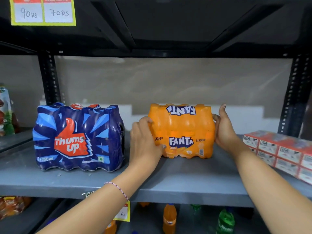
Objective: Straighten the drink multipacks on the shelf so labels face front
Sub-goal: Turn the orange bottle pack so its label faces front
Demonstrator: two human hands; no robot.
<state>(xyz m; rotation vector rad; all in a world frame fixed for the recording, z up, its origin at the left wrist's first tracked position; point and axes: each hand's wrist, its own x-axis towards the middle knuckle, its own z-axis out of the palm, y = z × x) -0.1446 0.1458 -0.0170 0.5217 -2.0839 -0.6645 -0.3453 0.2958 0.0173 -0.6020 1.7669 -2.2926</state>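
Note:
An orange Fanta multipack (182, 132) stands on the grey shelf (168, 179), its label facing front. My left hand (145, 141) presses flat against its left side, thumb on the front. On the opposite side, my right hand (224, 129) cups the pack with fingers pointing up. Both hands grip it between them. To the left stands a blue Thums Up multipack (77, 137), turned slightly, with its label toward the front; neither hand touches it.
A red and white carton pack (283, 152) lies at the right end of the shelf. Black uprights (49, 78) frame the bay. A yellow price tag (42, 11) hangs on the shelf above. Bottles (169, 218) stand on the shelf below.

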